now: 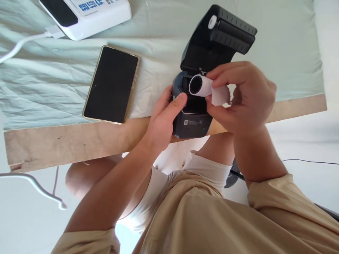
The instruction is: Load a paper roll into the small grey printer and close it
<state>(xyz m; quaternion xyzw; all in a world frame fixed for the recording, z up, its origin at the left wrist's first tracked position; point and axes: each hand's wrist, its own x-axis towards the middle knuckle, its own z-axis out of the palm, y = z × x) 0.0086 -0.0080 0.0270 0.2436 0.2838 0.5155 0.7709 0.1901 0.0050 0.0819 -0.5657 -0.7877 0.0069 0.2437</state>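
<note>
A dark portable thermal printer lies at the table's near edge, its black lid swung up and away from me. My left hand grips the printer's left side, thumb on the rim of the open compartment. Between the thumb and fingers of my right hand is a small white paper roll with a black core facing left. The roll is over the compartment, and its loose, torn-edged end hangs to the right. Whether the roll touches the compartment floor I cannot tell.
To the left, a black-screened phone with a gold edge lies on the pale green cloth. A white device with a plugged-in white cable sits at the upper left. The wooden table edge runs in front of me.
</note>
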